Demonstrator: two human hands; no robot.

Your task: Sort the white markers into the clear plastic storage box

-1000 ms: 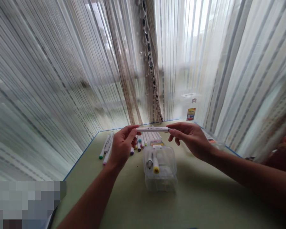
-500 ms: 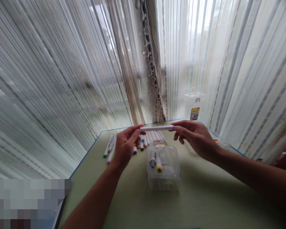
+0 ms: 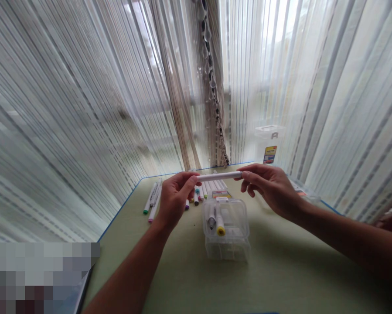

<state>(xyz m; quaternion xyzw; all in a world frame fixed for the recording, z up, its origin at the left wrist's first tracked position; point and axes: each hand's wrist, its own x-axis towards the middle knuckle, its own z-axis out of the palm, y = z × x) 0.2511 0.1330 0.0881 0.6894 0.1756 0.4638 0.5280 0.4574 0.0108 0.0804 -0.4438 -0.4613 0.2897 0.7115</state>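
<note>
A white marker (image 3: 219,176) is held level above the table, stretched between both hands. My left hand (image 3: 175,196) pinches its left end between thumb and fingers, and my right hand (image 3: 271,186) pinches the right end. Below the marker stands a clear plastic box (image 3: 226,249). On its lid rest a yellow-ended marker (image 3: 219,224) and a grey-tipped pen (image 3: 212,220). Behind it, several white markers (image 3: 212,187) with coloured ends lie side by side, partly hidden by my left hand and the held marker.
Left of my left hand lie a green-ended marker (image 3: 148,201) and a pink-ended marker (image 3: 154,207). A tall clear container (image 3: 269,144) with a yellow label stands at the back right. Striped string curtains (image 3: 124,87) hang behind the pale green table (image 3: 179,279).
The whole view has shifted slightly, so things appear a little further right. Both hands still hold the marker, which looks slightly turned about its length.
</note>
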